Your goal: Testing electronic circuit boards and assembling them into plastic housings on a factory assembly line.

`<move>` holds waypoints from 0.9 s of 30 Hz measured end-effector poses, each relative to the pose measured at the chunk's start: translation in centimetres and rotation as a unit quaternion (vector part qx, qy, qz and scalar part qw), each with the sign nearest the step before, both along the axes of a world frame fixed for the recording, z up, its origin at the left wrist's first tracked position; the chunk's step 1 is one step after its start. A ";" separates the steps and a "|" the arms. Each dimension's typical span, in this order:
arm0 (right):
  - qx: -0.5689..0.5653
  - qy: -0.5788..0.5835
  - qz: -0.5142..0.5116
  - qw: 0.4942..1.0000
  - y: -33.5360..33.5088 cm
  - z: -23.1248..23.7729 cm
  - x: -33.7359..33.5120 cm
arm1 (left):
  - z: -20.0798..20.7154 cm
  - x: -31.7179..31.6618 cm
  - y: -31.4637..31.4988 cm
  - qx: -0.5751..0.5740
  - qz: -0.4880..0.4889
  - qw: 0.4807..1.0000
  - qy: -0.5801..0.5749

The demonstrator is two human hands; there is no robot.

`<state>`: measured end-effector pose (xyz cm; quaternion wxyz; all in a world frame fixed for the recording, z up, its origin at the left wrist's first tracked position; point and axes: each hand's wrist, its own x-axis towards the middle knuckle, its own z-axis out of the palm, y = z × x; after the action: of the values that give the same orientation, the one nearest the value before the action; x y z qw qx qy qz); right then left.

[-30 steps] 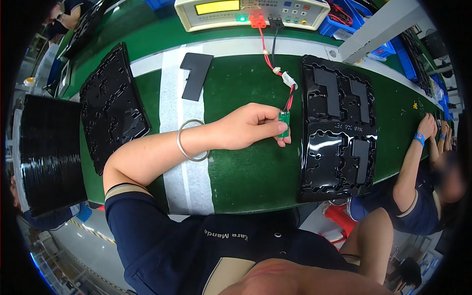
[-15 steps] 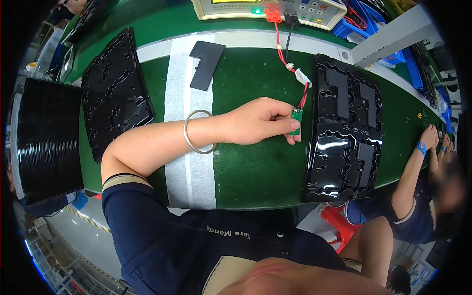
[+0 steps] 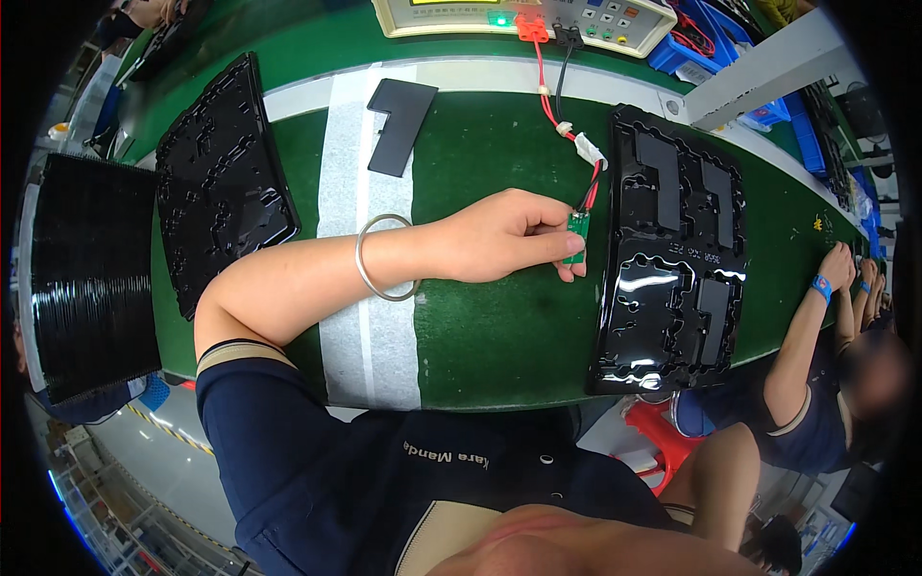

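A green workbench [image 3: 499, 355] fills most of the frame, w/ a black moulded tray [image 3: 658, 317] on its R side, a second tray [image 3: 226, 182] lying askew at L & a ribbed black stack [image 3: 91, 278] beyond that one's outer edge. At the far side, near top ctr: a cream bench instrument [image 3: 451, 19], small green light lit. A pale strip [image 3: 389, 346] runs near-to-far under the person's left arm [image 3: 298, 278].

The left hand [image 3: 519, 235] extends R over the bench, closed in a pinch, thumb on the face of a small green circuit board, fingertips curled behind. It's by far the nearer hand — the right hand is out of view, so can't tell its state. A loose grey flat piece [image 3: 401, 130] lies farther off, partly on the strip; similar grey inserts [image 3: 653, 182] sit in the R tray. Red lead [image 3: 541, 77] & black lead [image 3: 559, 82] drop from the instrument. Silver bangle [image 3: 363, 259] at the wrist.

Smallest, the circuit board [image 3: 578, 227] is at the fingertips, on the hand's R, btwn hand & R tray — just beside the tray, apart from it. Long axis runs near-to-far, approx. crosswise to the forearm & along the tray's long side; wired end points away from the person, twd the instrument.
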<state>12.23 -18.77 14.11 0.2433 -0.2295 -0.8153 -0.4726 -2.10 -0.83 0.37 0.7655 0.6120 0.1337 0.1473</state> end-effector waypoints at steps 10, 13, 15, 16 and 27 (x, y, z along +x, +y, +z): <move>-0.179 -0.067 -0.109 0.976 5.6 -0.7 -1.9 | -0.3 1.2 0.3 -0.018 -0.003 1.000 -0.017; -0.227 -0.075 -0.128 0.963 6.8 -0.7 -2.1 | 0.0 1.0 0.8 -0.021 0.015 1.000 -0.018; -0.254 -0.079 -0.128 0.955 6.9 -0.8 -2.8 | 0.2 0.1 0.8 -0.012 0.029 0.999 -0.011; -0.264 -0.081 -0.123 0.953 6.7 -0.5 -3.4 | 0.5 -0.4 0.6 -0.014 0.033 0.999 -0.012; -0.237 -0.096 0.103 0.961 4.8 -4.5 5.3 | -1.2 0.2 -1.3 -0.001 0.027 0.998 -0.053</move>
<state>17.55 -14.00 9.63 0.1502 -0.1492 -0.9427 -0.2579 -1.91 -2.10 -0.78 0.7681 0.5982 0.1096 0.2004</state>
